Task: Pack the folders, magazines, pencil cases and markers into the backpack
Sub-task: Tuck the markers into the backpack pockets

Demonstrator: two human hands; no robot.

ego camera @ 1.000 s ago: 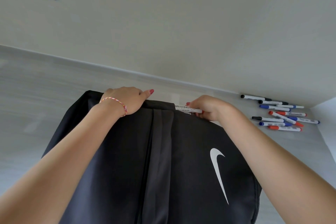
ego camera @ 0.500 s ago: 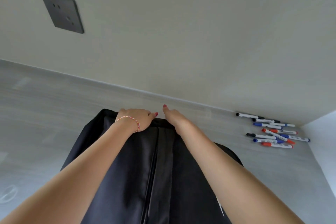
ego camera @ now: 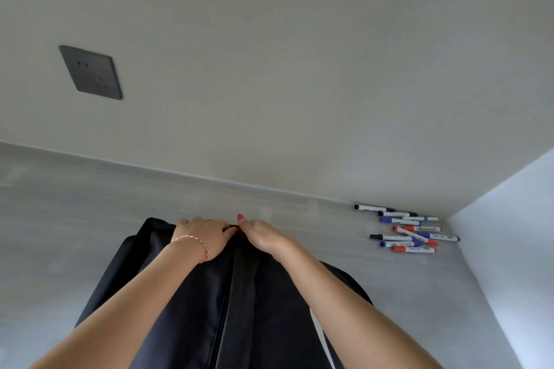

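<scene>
I am gripping the backpack's (ego camera: pixel 192 293) top edge with left hand (ego camera: pixel 204 235) and right hand (ego camera: pixel 263 235), both fingers curled; markers (ego camera: pixel 410 229) are waiting next.

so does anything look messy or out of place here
Only the markers: they lie loose on the table in the far right corner, some crossing each other, not yet packed. Both hands sit at the top edge of the backpack, which shows no damage.
</scene>
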